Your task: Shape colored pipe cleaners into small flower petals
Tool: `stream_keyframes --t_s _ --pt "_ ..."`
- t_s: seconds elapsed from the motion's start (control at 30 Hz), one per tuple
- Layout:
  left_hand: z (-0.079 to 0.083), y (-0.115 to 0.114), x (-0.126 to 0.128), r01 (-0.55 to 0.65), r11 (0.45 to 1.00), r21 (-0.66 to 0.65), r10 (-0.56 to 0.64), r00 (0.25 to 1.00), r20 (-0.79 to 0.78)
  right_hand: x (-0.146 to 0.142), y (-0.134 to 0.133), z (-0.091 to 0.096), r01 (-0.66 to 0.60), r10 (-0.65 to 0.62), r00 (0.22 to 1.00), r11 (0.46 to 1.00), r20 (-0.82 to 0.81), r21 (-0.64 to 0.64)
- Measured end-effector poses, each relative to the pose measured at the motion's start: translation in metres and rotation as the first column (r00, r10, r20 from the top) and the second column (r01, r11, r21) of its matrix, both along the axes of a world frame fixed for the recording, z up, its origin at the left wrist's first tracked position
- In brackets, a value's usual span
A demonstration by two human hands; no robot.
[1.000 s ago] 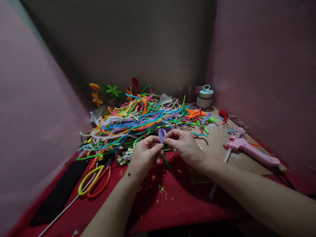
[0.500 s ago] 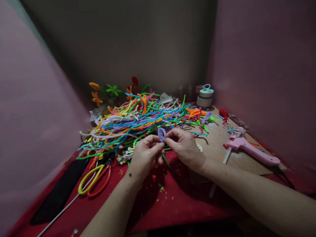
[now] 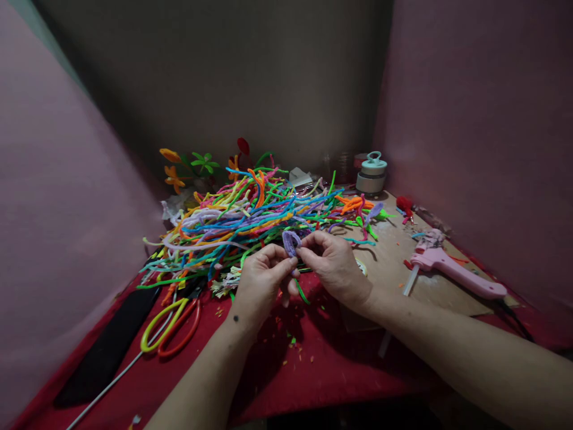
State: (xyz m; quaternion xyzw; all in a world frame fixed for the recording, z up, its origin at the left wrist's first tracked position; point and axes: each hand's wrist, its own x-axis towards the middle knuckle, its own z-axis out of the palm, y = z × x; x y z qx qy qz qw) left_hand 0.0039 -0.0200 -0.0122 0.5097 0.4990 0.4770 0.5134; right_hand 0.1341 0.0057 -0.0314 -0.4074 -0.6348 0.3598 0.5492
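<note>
A small loop of purple pipe cleaner (image 3: 290, 242) stands up between my two hands, in front of a heap of pipe cleaners (image 3: 242, 218) in many colours. My left hand (image 3: 267, 276) pinches its lower end between thumb and fingers. From the right, thumb and index finger of my right hand (image 3: 333, 266) grip the loop's side. The fingertips of both hands nearly meet and cover the bottom of the loop.
Scissors (image 3: 172, 328) with yellow and red handles lie left, by a black strip (image 3: 107, 346) and a thin white rod (image 3: 107, 387). A pink glue gun (image 3: 456, 273) rests on a brown board (image 3: 389, 245). Pipe-cleaner flowers (image 3: 174, 178) and a mint-lidded jar (image 3: 371, 173) stand behind.
The purple loop has tilted slightly to the left and looks a little wider. Both hands keep their pinch and have barely shifted.
</note>
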Motion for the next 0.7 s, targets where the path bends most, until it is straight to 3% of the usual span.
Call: stream_keyframes --t_s 0.27,0.53,0.7 --pt "0.0008 -0.0009 0.0004 0.023 1.000 -0.020 -0.023 1.000 0.012 -0.0005 0.0001 -0.0014 -0.003 0.003 1.000 1.000 0.000 -0.001" --pt "-0.0002 -0.0024 0.0035 0.030 1.000 -0.003 -0.030 0.999 -0.021 -0.0001 -0.0044 -0.0013 0.094 -0.161 0.961 0.955 0.223 0.283" --pt "0.0009 -0.0036 0.0055 0.006 0.999 0.033 -0.004 0.998 -0.059 0.0001 -0.0025 -0.0013 0.067 -0.107 0.971 0.981 0.212 0.184"
